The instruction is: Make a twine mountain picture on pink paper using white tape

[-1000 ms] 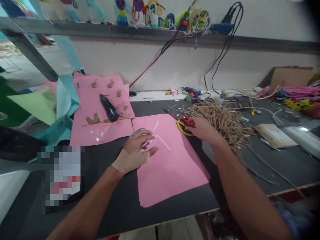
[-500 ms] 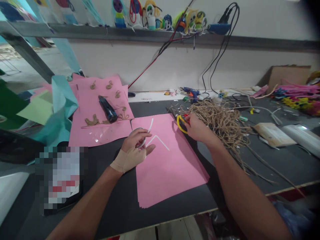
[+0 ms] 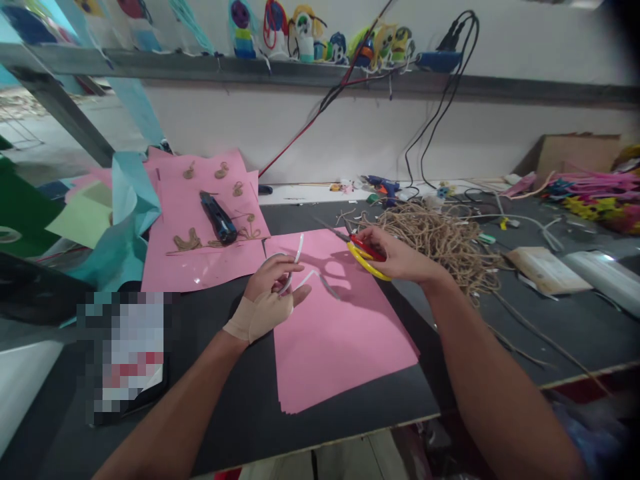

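Observation:
My left hand [image 3: 273, 287], wrapped in a beige bandage at the wrist, pinches a roll of white tape [image 3: 281, 268] over the left edge of a pink paper sheet [image 3: 340, 333]. A loose white tape strip [image 3: 299, 249] sticks up from the roll. Another strip [image 3: 320, 280] lies stuck on the pink sheet in a bent line. My right hand [image 3: 400, 257] is closed on scissors with red and yellow handles [image 3: 364, 255], lifted above the sheet with the blades pointing left.
A heap of brown twine [image 3: 440, 243] lies right of my right hand. Further pink sheets [image 3: 200, 213] carry twine shapes and a dark utility knife [image 3: 218, 217]. Teal and green paper [image 3: 120, 227] is at left. A blue glue gun [image 3: 383, 183], cables and a cardboard box [image 3: 575, 153] sit behind.
My right hand has picked the scissors up from beside the twine and brought them left over the pink sheet. My left hand stays on the tape roll.

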A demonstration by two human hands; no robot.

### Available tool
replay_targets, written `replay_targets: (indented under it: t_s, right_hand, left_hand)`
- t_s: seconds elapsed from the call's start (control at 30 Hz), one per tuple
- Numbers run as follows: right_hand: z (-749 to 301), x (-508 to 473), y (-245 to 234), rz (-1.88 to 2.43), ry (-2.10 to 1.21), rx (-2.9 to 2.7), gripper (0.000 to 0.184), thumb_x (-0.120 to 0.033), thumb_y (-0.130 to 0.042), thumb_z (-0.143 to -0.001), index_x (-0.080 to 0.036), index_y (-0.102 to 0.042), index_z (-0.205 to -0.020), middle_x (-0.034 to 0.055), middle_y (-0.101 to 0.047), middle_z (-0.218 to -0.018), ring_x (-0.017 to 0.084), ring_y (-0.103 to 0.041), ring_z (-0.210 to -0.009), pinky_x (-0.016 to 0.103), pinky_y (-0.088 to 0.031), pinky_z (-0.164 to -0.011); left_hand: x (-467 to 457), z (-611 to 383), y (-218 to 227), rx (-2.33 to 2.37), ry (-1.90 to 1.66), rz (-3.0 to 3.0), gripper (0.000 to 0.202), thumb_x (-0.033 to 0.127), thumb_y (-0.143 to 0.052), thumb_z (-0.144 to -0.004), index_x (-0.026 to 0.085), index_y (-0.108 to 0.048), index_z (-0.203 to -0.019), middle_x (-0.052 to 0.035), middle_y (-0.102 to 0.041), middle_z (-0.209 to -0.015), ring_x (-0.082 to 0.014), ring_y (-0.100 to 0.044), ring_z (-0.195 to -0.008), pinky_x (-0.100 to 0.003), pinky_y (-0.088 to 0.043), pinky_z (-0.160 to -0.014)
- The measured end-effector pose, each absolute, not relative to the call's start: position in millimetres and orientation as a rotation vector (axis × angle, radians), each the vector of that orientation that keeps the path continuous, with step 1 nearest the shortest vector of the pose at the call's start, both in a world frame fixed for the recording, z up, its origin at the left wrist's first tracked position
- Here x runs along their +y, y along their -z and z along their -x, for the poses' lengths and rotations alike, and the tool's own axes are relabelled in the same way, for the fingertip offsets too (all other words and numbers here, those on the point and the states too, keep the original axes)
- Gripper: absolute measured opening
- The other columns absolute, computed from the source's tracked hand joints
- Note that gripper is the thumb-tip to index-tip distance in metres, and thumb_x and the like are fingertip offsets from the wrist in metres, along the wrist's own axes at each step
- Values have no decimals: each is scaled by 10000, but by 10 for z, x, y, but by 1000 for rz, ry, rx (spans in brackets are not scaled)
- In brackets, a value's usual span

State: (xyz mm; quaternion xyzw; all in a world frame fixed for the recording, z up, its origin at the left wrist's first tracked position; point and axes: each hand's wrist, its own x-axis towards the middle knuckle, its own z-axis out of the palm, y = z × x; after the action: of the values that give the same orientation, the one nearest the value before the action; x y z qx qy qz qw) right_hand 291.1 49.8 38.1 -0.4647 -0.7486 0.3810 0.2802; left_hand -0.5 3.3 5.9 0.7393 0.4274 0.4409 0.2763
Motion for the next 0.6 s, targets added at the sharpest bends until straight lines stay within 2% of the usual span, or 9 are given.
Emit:
replay_targets:
  t_s: [0.13,0.23,0.37,0.6]
  right_hand:
    - [-2936,503,-361,1142,-1141,-2098,425,-428,-738,-806,-211,-545,-1117,68,-657,-1013,187,-613,-864,308,-505,-739]
    - [-2976,560,-292,1142,-1153,-2070,343,-439,-712,-836,-205,-576,-1047,52,-657,-941,163,-597,-794,287,-470,-681]
    - [-3009,583,-268,1173,-1146,-2019,336,-447,-724,-822,-197,-590,-1003,34,-646,-866,149,-576,-739,276,-443,-639]
    - [-3027,602,-213,1135,-1202,-2073,335,-421,-743,-795,-209,-624,-1025,52,-686,-969,174,-628,-825,299,-491,-713]
  left_hand:
    - [43,8,-78,1181,-1178,-1958,249,302,-741,-813,199,-712,-1038,-81,-590,-1179,-45,-467,-611,-216,-437,-544]
    - [41,1,-92,1205,-1194,-1940,247,302,-743,-811,192,-714,-1030,-88,-587,-1180,-41,-464,-600,-216,-441,-537]
    - [35,-5,-106,1211,-1214,-1926,228,295,-732,-819,192,-713,-1021,-89,-592,-1171,-38,-472,-590,-209,-454,-530]
    - [33,-6,-113,1192,-1250,-1913,240,330,-731,-824,191,-711,-1018,-90,-592,-1169,-46,-489,-607,-203,-489,-544]
